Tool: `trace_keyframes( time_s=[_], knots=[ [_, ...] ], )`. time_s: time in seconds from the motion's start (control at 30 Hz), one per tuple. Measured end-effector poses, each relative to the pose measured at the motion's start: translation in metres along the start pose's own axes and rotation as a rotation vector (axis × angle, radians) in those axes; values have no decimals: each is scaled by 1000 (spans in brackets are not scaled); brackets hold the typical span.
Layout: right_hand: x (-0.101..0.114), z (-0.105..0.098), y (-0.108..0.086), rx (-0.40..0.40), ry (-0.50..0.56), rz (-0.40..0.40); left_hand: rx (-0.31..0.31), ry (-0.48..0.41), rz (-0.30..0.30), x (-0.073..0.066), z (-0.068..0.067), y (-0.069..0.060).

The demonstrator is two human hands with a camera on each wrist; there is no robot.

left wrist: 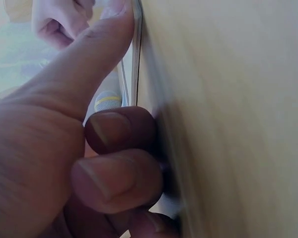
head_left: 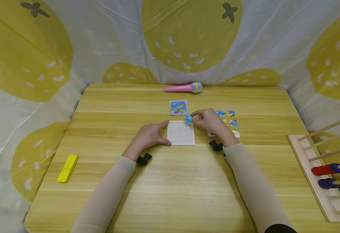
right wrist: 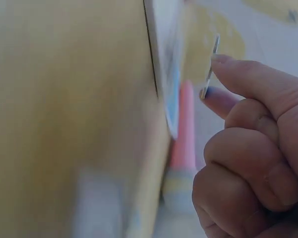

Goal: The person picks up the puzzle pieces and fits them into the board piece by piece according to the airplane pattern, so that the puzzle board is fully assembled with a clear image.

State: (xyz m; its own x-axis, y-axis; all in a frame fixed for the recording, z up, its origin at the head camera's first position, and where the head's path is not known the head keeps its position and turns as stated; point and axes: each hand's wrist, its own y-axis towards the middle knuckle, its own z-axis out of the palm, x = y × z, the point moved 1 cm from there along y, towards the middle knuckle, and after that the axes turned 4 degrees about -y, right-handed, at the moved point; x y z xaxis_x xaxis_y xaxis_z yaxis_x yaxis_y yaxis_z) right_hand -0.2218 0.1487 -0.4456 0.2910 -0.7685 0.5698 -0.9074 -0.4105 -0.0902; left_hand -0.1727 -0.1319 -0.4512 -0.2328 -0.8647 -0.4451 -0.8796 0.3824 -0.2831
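Note:
A white square puzzle tray [head_left: 180, 133], with a raised rim and no pieces in it, lies mid-table. Its left corners are touched by the outstretched forefinger and thumb of my left hand [head_left: 149, 134]; in the left wrist view that hand's other fingers [left wrist: 114, 181] look bent. My right hand [head_left: 209, 120] pinches a blue and white jigsaw piece [head_left: 189, 119] between thumb and forefinger, over the tray's far right corner. Seen edge-on in the right wrist view, the piece [right wrist: 211, 67] is held clear of the table. Beyond the tray lies an airplane picture card [head_left: 179, 107].
Several loose jigsaw pieces [head_left: 231, 123] lie to the right, partly behind my right hand. At the table's back is a pink toy microphone [head_left: 182, 88]. A yellow block [head_left: 68, 168] sits at left, and a wooden bead rack [head_left: 318, 178] at the right edge.

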Motion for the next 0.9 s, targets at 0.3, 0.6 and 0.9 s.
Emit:
trace_keyframes(
  time_s=[0.3,0.6,0.9],
  knots=[
    [40,35,10,73,-129,-103,-17,33,3,-7,1,-1],
    [54,45,7,68,-339,-117,-39,41,4,-8,2,-2],
    [56,50,9,19,-313,-107,-38,55,-4,-4,3,-2]
  ],
)
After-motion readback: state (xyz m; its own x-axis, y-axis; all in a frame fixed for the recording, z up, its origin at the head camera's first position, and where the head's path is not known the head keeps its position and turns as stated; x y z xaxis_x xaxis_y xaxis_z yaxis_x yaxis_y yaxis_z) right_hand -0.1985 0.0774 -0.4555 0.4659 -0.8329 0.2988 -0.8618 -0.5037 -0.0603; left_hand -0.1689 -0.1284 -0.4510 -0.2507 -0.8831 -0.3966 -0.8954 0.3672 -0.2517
